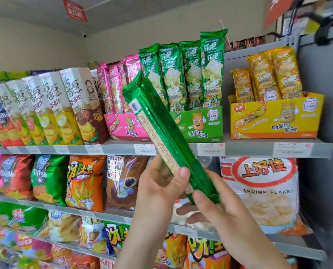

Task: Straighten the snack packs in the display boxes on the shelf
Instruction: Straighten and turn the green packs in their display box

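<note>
I hold a long green snack pack [161,129] slanted in front of the shelf, its back seam facing me. My left hand [159,187] grips its lower end, thumb on the front. My right hand [216,210] pinches the same end from the right. On the top shelf stand three display boxes: a pink box [123,127] with pink packs, a green box [204,125] with upright green packs [183,76], and a yellow box [274,119] with yellow packs [266,76] leaning at different heights.
Tall chip cartons [51,107] fill the top shelf to the left. The grey shelf edge [249,150] carries price tags. Lower shelves hold crisp bags and a big shrimp flakes bag [262,189]. A grey upright panel [321,113] closes the right side.
</note>
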Motion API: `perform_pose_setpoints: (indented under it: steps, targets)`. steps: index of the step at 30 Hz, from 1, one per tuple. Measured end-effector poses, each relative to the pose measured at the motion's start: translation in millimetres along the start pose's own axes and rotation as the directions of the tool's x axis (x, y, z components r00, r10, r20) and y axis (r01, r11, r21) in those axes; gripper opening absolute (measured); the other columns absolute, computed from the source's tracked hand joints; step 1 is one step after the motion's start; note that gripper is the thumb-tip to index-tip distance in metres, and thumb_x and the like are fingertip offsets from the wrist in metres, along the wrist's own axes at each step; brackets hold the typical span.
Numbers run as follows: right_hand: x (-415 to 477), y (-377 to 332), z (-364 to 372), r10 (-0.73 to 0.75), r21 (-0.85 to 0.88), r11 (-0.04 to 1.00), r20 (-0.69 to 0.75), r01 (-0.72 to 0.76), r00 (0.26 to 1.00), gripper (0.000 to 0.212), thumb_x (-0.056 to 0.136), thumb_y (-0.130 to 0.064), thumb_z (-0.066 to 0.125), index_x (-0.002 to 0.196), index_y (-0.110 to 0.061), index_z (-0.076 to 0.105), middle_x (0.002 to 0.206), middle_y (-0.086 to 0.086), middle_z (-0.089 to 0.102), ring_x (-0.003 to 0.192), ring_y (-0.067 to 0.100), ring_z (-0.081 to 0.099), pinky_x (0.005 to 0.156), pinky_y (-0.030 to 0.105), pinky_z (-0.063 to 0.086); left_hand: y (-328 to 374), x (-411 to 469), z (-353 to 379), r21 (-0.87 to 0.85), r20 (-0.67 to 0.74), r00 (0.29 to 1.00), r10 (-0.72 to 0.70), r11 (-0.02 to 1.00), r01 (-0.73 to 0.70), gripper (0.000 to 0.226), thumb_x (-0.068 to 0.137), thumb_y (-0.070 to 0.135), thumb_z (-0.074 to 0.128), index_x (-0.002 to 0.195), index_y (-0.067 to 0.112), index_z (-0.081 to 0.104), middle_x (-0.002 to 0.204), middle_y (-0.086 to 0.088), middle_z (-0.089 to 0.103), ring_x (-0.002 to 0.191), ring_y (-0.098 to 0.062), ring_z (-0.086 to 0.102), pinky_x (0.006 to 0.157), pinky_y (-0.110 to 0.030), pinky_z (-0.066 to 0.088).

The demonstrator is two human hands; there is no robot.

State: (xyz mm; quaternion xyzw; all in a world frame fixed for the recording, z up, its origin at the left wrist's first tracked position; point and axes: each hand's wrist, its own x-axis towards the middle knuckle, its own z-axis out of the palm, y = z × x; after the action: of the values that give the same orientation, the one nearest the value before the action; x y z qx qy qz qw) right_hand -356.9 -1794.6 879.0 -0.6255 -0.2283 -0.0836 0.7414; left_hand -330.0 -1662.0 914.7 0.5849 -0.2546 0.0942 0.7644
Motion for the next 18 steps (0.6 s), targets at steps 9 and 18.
perform_pose_setpoints:
  steps: [9, 18]
  targets:
    - [-12, 10, 10, -0.282, -0.623, 0.77, -0.138, 0.138, 0.949, 0.053, 0.091, -0.06, 0.045, 0.141, -0.042, 0.042, 0.119, -0.018, 0.053, 0.109, 0.0, 0.057, 0.084, 0.01, 0.042, 4, 15, -10, -0.015, -0.162, 0.984, 0.075, 0.997, -0.078, 0.026, 0.075, 0.028, 0.08, 0.098, 0.022, 0.071, 0.085, 0.0, 0.072, 0.081, -0.017, 0.068, 0.077, -0.035, 0.055]
    - [-9, 8, 12, -0.211, -0.339, 0.936, -0.321, 0.096, 0.923, 0.044, 0.068, -0.047, 0.078, 0.109, -0.038, 0.066, 0.099, -0.013, 0.061, 0.089, 0.012, 0.067, 0.072, 0.021, 0.055, 11, 21, -16, -0.323, 0.034, 0.995, -0.093, 0.941, 0.099, 0.048, 0.083, 0.014, 0.06, 0.129, 0.0, 0.052, 0.122, -0.021, 0.065, 0.109, -0.03, 0.061, 0.09, -0.04, 0.051]
